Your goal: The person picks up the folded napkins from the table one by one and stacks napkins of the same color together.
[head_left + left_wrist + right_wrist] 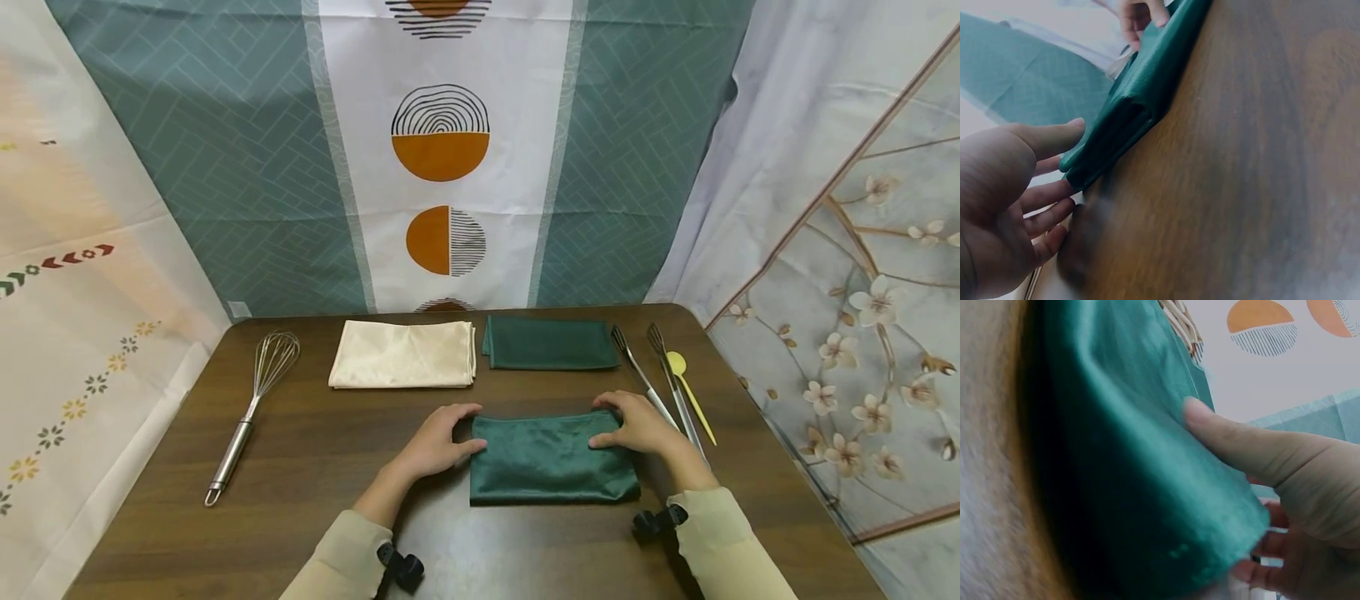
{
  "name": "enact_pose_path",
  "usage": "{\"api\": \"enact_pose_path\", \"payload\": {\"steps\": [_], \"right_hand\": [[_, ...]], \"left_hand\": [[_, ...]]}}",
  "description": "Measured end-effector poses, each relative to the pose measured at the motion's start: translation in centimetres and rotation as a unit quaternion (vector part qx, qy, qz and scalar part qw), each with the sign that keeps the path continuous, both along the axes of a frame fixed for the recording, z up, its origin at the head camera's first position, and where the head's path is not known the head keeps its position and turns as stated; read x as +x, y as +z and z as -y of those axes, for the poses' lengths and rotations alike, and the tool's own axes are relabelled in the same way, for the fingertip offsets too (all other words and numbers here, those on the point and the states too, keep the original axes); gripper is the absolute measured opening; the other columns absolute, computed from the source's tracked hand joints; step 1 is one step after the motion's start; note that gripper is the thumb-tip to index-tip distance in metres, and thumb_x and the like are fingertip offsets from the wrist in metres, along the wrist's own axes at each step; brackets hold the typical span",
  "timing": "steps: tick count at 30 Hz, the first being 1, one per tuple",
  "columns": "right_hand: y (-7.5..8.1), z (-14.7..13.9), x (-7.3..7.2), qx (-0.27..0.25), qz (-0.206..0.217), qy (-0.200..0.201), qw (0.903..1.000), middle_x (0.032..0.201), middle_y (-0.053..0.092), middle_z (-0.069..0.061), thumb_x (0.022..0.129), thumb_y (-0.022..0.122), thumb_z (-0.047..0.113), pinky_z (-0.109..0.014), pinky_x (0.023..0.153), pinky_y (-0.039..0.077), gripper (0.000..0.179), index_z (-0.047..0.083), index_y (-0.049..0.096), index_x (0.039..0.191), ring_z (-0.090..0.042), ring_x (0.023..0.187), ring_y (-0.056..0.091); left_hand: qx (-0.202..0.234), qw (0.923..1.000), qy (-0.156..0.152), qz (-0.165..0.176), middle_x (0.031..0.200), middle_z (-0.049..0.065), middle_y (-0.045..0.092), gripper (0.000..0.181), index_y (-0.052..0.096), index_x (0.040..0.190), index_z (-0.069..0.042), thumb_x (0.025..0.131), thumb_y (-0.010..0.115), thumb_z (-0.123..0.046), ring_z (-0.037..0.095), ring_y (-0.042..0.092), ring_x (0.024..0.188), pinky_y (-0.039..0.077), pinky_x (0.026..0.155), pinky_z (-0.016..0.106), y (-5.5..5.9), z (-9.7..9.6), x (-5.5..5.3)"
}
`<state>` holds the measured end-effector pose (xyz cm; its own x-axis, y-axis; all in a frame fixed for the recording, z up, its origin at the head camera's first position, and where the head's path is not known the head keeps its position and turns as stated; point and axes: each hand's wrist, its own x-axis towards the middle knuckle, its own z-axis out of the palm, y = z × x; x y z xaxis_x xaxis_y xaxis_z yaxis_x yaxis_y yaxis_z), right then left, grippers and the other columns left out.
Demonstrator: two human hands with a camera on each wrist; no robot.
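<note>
A folded dark green satiny cloth [551, 462] lies across the table in front of me. At its left edge is my left hand [441, 442], fingers apart and relaxed. In the left wrist view, that hand's thumb [1054, 139] and fingers sit on either side of the layered folded corner, lightly touching it. My right hand [637, 429] holds the cloth's far right corner. In the right wrist view, its thumb [1229, 434] lies on the upper face of the cloth [1141, 462], while the other fingers are partly hidden behind the edge.
Farther back lie a folded cream cloth [405, 354] and another folded green cloth [551, 343]. A metal whisk [253, 400] is at the left. At the right are two metal-handled utensils, one a whisk-like tool [671, 383], and a yellow spoon [690, 392]. Curtains surround the table [315, 450].
</note>
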<state>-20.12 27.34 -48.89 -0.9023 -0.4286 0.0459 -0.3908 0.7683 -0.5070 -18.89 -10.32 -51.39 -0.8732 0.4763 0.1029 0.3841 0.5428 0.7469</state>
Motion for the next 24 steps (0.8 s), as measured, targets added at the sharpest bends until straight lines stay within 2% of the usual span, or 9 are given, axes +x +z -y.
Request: {"api": "enact_pose_path", "payload": {"steps": [5, 10, 14, 18, 22, 24], "right_hand": [[-0.2, -0.2, 0.1, 0.006, 0.047, 0.003, 0.9989, 0.116, 0.069, -0.016, 0.068, 0.094, 0.037, -0.055, 0.091, 0.051, 0.071, 0.000, 0.066, 0.121, -0.037, 0.107, 0.064], [-0.2, 0.2, 0.1, -0.004, 0.073, -0.018, 0.9972, 0.119, 0.068, -0.021, 0.071, 0.093, 0.035, -0.056, 0.094, 0.050, 0.071, -0.005, 0.065, 0.123, -0.042, 0.114, 0.062], [-0.3, 0.6, 0.1, -0.008, 0.066, -0.028, 0.9974, 0.119, 0.068, -0.025, 0.072, 0.092, 0.033, -0.056, 0.094, 0.051, 0.071, -0.009, 0.065, 0.122, -0.044, 0.113, 0.061], [-0.7, 0.8, 0.2, -0.018, 0.044, -0.028, 0.9985, 0.120, 0.068, -0.024, 0.078, 0.088, 0.032, -0.057, 0.094, 0.050, 0.059, -0.005, 0.067, 0.119, -0.045, 0.115, 0.061], [-1.0, 0.8, 0.2, -0.033, 0.009, 0.004, 0.9994, 0.110, 0.072, -0.013, 0.092, 0.076, 0.029, -0.053, 0.088, 0.053, 0.034, 0.004, 0.069, 0.113, -0.036, 0.105, 0.067], [-1.0, 0.8, 0.3, -0.041, 0.010, 0.012, 0.9990, 0.111, 0.072, -0.011, 0.093, 0.074, 0.029, -0.052, 0.087, 0.053, 0.033, 0.006, 0.067, 0.116, -0.034, 0.104, 0.067]], "left_hand": [[-0.022, 0.9997, -0.014, -0.003, 0.121, 0.008, 0.065, 0.061, 0.060, 0.137, -0.003, 0.085, 0.084, -0.024, 0.026, 0.059, 0.109, 0.049, 0.095, 0.045, -0.2, -0.3, -0.2], [-0.025, 0.9992, -0.021, 0.021, 0.091, -0.001, 0.063, 0.054, 0.065, 0.129, 0.001, 0.082, 0.086, -0.016, 0.013, 0.056, 0.080, 0.050, 0.073, 0.031, 0.0, -0.3, -0.6], [-0.016, 0.9987, -0.025, 0.041, 0.075, -0.005, 0.057, 0.036, 0.071, 0.115, 0.002, 0.084, 0.084, -0.012, 0.008, 0.051, 0.066, 0.048, 0.067, 0.027, 0.3, -0.1, -0.7], [-0.016, 0.9992, -0.025, 0.026, 0.072, -0.006, 0.055, 0.019, 0.072, 0.102, -0.002, 0.086, 0.080, -0.008, 0.007, 0.049, 0.063, 0.046, 0.065, 0.026, 0.4, 0.0, -0.6], [-0.001, 0.9996, -0.011, 0.027, 0.071, -0.004, 0.054, 0.012, 0.069, 0.102, -0.006, 0.091, 0.074, -0.006, 0.008, 0.048, 0.062, 0.042, 0.060, 0.026, 0.4, 0.0, -0.3], [0.006, 0.9994, 0.001, 0.034, 0.069, -0.004, 0.052, 0.011, 0.067, 0.104, -0.007, 0.094, 0.071, -0.006, 0.009, 0.046, 0.061, 0.041, 0.060, 0.026, 0.3, 0.1, -0.1]]}}
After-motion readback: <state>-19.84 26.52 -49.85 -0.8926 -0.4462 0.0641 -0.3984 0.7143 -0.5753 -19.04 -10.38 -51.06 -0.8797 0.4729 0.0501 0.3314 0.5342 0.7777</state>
